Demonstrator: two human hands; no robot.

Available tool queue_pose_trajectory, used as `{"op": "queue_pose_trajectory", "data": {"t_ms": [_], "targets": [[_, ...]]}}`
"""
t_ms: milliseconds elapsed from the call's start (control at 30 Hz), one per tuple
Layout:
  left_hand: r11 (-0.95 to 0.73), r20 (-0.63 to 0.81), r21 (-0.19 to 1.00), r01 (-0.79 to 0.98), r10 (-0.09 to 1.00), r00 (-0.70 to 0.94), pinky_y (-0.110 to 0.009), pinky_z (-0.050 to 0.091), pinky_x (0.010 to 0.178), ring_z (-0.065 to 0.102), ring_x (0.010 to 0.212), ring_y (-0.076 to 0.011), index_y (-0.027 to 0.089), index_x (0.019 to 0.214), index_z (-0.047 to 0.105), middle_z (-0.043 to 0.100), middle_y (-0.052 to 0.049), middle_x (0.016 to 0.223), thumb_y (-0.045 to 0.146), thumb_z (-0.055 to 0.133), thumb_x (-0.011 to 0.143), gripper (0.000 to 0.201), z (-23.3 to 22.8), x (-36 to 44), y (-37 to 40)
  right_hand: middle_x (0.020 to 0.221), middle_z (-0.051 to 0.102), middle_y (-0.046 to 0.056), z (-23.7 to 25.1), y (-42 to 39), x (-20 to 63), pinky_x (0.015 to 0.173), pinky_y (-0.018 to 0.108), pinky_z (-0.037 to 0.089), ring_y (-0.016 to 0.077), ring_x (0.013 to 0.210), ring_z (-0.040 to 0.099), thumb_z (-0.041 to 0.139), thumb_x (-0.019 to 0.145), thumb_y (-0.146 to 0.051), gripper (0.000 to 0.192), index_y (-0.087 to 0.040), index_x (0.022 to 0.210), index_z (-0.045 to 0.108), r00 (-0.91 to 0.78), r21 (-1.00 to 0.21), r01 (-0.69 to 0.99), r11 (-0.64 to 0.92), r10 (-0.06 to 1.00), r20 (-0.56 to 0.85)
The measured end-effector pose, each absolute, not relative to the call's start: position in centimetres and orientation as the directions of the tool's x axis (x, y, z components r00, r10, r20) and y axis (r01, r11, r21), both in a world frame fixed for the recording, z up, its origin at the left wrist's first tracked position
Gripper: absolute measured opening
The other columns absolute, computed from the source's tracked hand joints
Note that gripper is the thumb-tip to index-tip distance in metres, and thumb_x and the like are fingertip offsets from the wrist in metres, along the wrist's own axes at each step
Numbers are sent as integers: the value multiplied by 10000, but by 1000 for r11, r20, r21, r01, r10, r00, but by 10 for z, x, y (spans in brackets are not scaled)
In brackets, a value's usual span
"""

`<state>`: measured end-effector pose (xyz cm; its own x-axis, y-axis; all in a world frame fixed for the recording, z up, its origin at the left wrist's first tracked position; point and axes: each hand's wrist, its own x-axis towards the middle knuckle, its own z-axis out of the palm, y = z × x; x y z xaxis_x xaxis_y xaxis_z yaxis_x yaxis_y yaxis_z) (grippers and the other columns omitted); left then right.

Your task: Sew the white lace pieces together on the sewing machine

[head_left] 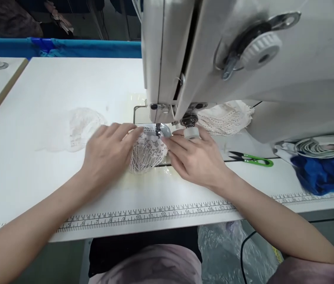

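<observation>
Left hand (pixel 109 150), fingers loosely bent, and right hand (pixel 196 157), fingers curled, lie at either side of the white lace piece (pixel 146 157) by the presser foot (pixel 158 129), mid-frame; whether either pinches it I cannot tell. Green-handled thread snips (pixel 255 160) lie right of centre, more lace fabric (pixel 227 117) above the right hand, a sheer white piece (pixel 82 128) at left

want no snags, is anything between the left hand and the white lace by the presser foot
Nothing visible: the fingers of the left hand are at the left edge of the white lace. The presser foot stands to their right, not in between.
</observation>
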<state>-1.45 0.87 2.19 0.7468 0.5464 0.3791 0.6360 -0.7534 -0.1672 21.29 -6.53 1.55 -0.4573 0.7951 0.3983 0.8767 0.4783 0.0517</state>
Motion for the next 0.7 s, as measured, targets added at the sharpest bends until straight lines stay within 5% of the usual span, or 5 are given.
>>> {"op": "queue_pose_trajectory", "data": {"t_ms": [100, 233, 333, 467, 700], "targets": [[-808, 329, -40, 588, 545, 771, -390, 515, 747, 644, 1020, -263, 150, 1262, 586, 687, -86, 1165, 322, 462, 986, 349, 17, -6, 3, 1062, 690, 87, 16, -66, 211, 1027, 463, 365, 259, 1028, 563, 452, 921, -160, 287, -107, 1052, 701, -470, 69, 871, 486, 785, 404], [-781, 354, -14, 624, 580, 734, -483, 472, 954, 589, 1181, -301, 158, 1317, 555, 646, -109, 1262, 353, 462, 988, 394, 15, -5, 8, 1176, 662, 81, 13, -67, 207, 1039, 440, 371, 242, 1098, 560, 456, 928, -175, 271, -132, 1049, 694, -500, -11, 835, 550, 766, 403], [-875, 408, 25, 484, 451, 794, -469, 427, 1048, 587, 1195, -262, 193, 1276, 589, 661, -78, 1242, 271, 506, 967, 329, 15, -6, 14, 1207, 651, 87, 11, -68, 205, 1045, 445, 373, 231, 1130, 555, 450, 936, -174, 273, -140, 1086, 676, -515, -39, 819, 573, 763, 391], [-935, 393, 49, 352, 342, 854, -411, 510, 917, 627, 1078, -254, 162, 1224, 617, 683, -100, 1134, 255, 518, 956, 300, 9, -1, 12, 1140, 672, 88, 11, -67, 205, 1050, 458, 368, 231, 1086, 569, 438, 935, -168, 264, -135, 1046, 675, -502, -59, 822, 566, 770, 394], [-919, 364, 18, 394, 373, 853, -441, 504, 913, 583, 1109, -290, 144, 1160, 658, 648, -128, 1151, 368, 504, 968, 333, 3, 4, 7, 1138, 653, 95, 13, -64, 210, 1020, 450, 393, 252, 1073, 549, 403, 942, -173, 276, -125, 1021, 663, -474, -52, 844, 534, 788, 393]]}}
